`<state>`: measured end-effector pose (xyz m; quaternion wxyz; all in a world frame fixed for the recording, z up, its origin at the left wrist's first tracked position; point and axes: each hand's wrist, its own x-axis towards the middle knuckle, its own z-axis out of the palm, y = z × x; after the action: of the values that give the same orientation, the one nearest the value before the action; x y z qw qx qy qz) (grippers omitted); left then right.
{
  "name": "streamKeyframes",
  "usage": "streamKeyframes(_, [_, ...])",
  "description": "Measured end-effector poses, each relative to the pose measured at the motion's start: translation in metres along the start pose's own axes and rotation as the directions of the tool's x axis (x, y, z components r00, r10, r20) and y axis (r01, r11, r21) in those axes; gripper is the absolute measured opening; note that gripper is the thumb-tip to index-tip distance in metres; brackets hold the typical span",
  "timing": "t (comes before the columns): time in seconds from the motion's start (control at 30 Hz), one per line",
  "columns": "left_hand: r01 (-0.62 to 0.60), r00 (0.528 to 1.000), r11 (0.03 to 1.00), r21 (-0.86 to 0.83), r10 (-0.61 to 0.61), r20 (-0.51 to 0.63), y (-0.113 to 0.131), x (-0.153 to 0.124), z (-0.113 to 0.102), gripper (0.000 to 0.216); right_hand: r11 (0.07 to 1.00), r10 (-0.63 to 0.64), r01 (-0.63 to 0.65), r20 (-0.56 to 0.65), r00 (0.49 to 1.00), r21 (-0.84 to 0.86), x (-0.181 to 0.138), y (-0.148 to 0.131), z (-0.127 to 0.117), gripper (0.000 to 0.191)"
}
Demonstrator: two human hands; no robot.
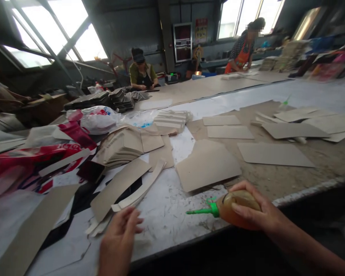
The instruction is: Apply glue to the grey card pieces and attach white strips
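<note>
My right hand (254, 207) is wrapped around a squeeze bottle (237, 214) of amber liquid, lying tilted with its green nozzle pointing left over the table edge. My left hand (119, 237) is at the lower middle, loosely bent with its fingers apart and nothing visible in it. Just beyond its fingertips lie thin curved pale strips (143, 188) and a grey-beige board piece (119, 189). A larger board piece (208, 165) rests beyond the bottle. Another rectangular board piece (276, 154) lies to its right.
Stacked folded board pieces (122, 147) stand at centre left, beside red and white plastic bags (31, 161). Loose sheets (296, 130) overlap at the right. Across the worktable, one person (143, 73) sits and another in an orange apron (240, 57) leans over the surface.
</note>
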<state>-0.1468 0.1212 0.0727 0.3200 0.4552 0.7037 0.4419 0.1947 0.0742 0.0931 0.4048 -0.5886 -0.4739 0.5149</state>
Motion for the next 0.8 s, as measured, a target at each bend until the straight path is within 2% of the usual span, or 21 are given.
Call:
streamKeyframes(0.07, [-0.01,0.977,1.0,-0.025,0.015,0.212,0.014,0.001,0.055,0.055,1.0,0.015,-0.014,-0.043,0.999,0.025,-0.002,0.002,-0.006,0.042])
streamKeyframes(0.1, [-0.009,0.967,1.0,-0.021,0.014,0.254,0.021,0.004,0.081,0.054,0.999,0.021,-0.018,-0.066,0.998,0.038,-0.004,0.003,-0.008,0.042])
streamKeyframes(0.2, [-0.036,0.958,0.999,0.022,0.029,0.286,0.032,0.018,0.142,0.047,0.996,0.03,-0.018,-0.124,0.992,0.093,-0.011,0.003,-0.018,0.043])
streamKeyframes(0.27, [-0.072,0.957,0.996,0.054,0.054,0.284,0.034,0.025,0.162,0.042,0.993,0.039,-0.02,-0.154,0.987,0.119,-0.015,0.005,-0.027,0.043])
streamKeyframes(0.33, [-0.107,0.953,0.991,0.077,0.081,0.29,0.033,0.028,0.167,0.041,0.992,0.044,-0.022,-0.18,0.983,0.122,-0.019,0.009,-0.036,0.044])
streamKeyframes(0.53, [-0.172,0.939,0.974,0.147,0.117,0.325,0.04,0.025,0.158,0.037,0.986,0.03,-0.002,-0.165,0.986,0.168,-0.025,0.019,-0.056,0.043])
streamKeyframes(0.67, [-0.21,0.936,0.949,0.236,0.125,0.33,0.053,0.02,0.153,0.036,0.986,0.009,0.01,-0.11,0.994,0.167,-0.027,0.026,-0.068,0.044])
streamKeyframes(0.8, [-0.25,0.937,0.902,0.352,0.134,0.322,0.071,0.009,0.146,0.035,0.986,-0.008,0.026,-0.109,0.994,0.165,-0.029,0.03,-0.076,0.046])
